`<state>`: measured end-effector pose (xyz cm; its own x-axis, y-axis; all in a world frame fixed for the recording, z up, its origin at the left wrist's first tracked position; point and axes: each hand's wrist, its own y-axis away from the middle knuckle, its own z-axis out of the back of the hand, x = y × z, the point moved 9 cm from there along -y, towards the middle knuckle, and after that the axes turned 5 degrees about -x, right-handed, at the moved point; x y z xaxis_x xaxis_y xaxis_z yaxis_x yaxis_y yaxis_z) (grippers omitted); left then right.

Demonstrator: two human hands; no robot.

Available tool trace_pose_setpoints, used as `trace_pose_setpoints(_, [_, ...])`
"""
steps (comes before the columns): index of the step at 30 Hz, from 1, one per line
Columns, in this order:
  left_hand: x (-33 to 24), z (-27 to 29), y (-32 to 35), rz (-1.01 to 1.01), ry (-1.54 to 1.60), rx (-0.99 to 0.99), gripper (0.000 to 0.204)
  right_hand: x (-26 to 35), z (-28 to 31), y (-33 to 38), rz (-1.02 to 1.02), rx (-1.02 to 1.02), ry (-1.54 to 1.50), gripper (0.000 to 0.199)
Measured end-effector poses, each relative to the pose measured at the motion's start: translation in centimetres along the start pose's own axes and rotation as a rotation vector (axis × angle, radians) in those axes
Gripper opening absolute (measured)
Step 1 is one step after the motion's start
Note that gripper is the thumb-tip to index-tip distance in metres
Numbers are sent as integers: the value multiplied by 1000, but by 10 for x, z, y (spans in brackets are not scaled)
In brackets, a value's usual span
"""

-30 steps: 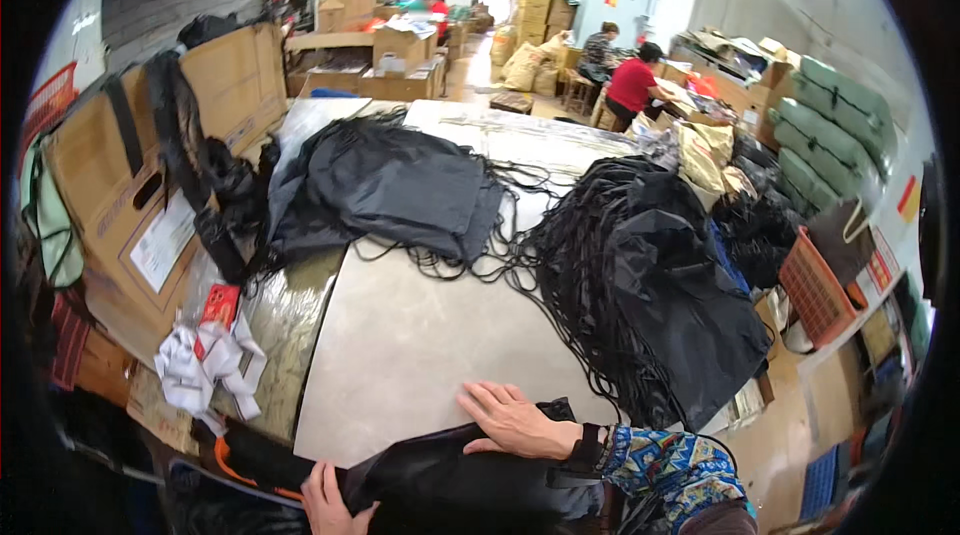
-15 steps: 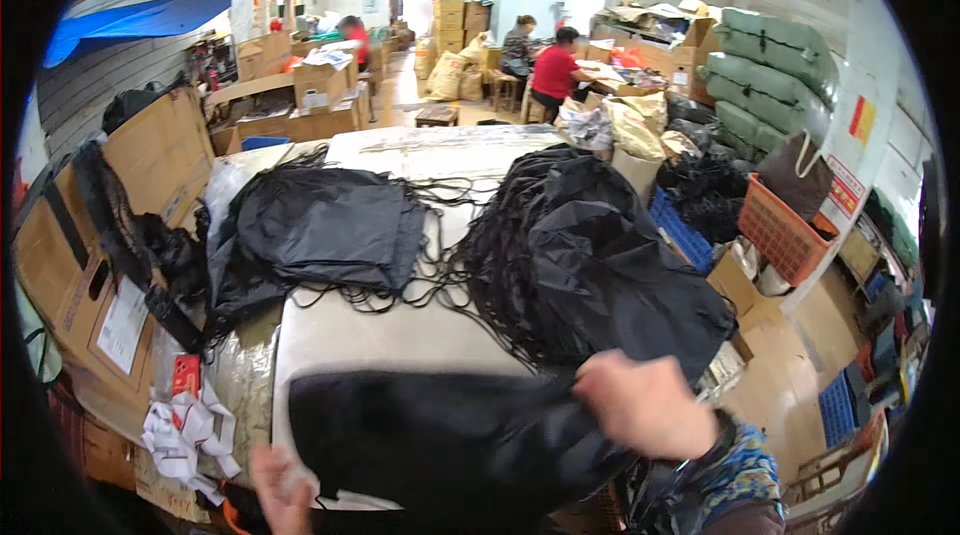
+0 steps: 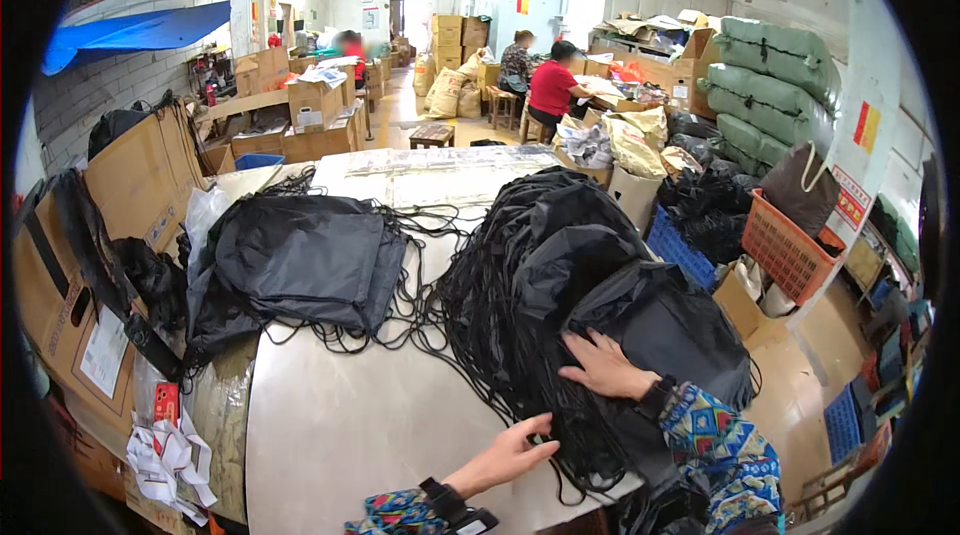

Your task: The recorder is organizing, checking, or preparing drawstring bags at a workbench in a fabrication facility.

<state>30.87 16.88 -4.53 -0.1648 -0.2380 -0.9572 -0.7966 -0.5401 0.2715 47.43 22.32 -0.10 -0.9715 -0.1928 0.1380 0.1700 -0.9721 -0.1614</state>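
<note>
A large heap of black drawstring bags (image 3: 540, 265) lies on the right part of the pale table, its cords spilling over the left and near sides. My right hand (image 3: 608, 367) rests on the near part of the heap, fingers spread over the fabric. Close to the hanging cords is my left hand (image 3: 508, 455), open with its fingers pointing at the heap; whether the fingertips touch a cord I cannot tell. A flatter stack of black drawstring bags (image 3: 300, 260) sits on the left, with loose cords tangled between the two piles.
The table (image 3: 340, 415) has a tall cardboard box (image 3: 140, 195) along its left side, with crumpled white paper (image 3: 165, 465) nearby. Right of the table stand a blue crate (image 3: 682, 247) and an orange basket (image 3: 790, 245). Several people sit working farther back.
The black bag stretched low over the near table, gripped by my right hand, is on the heap now. My right hand has opened onto it; my left hand has moved right, towards the cords.
</note>
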Motion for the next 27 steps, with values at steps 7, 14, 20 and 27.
trace_pose_setpoints(7, [-34, 183, -62, -342, -231, -683, 31, -72, -35, -122, -122, -40, -118, 71])
trace_pose_setpoints(14, [-72, 280, -156, -429, -798, -1094, 63, -71, -22, -130, -126, -429, -153, 55])
trace_pose_setpoints(20, [-54, 267, -217, -199, -134, -691, 36, -79, -20, -137, -241, -471, -438, 32])
trace_pose_setpoints(27, [-122, 143, -124, -472, -692, -571, 33, -74, -41, -105, -251, -454, -1053, 31])
